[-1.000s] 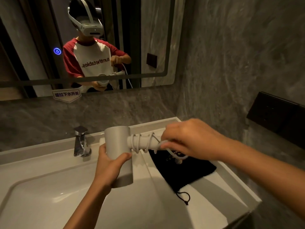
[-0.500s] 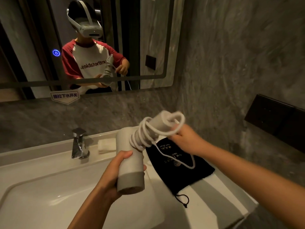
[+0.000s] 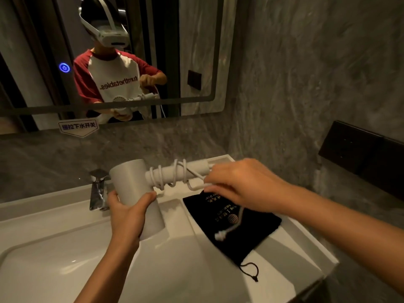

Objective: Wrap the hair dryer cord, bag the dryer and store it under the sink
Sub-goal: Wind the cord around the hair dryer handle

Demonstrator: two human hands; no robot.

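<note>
Grey stone-patterned wall (image 3: 306,73) with a dark-framed mirror (image 3: 196,51) above a white sink (image 3: 54,259) — the basin fills the left part of the white surface (image 3: 301,246), whose right edge meets the side wall. A dark wall panel (image 3: 360,152) is mounted at the right. A chrome faucet (image 3: 98,191) stands at the back edge of the surface, left of centre. A black drawstring bag (image 3: 244,232) lies flat on the right part of the surface, its gold print upward and its drawstring (image 3: 249,271) trailing toward the front right corner.

The pale hair dryer (image 3: 135,189) is held in the air above the surface, between faucet and bag, barrel roughly upright and handle pointing right. The left hand (image 3: 126,215) has its grip closed around the barrel, thumb across the front. The white cord (image 3: 172,176) makes several turns around the handle; a loose length passes through the right hand (image 3: 242,186), whose grip pinches the cord just beside the handle's end. Below that hand the free cord end hangs over the bag — its plug (image 3: 219,236) is blurred. The mirror reflects the person in a white and red shirt wearing a white headset (image 3: 105,29).
</note>
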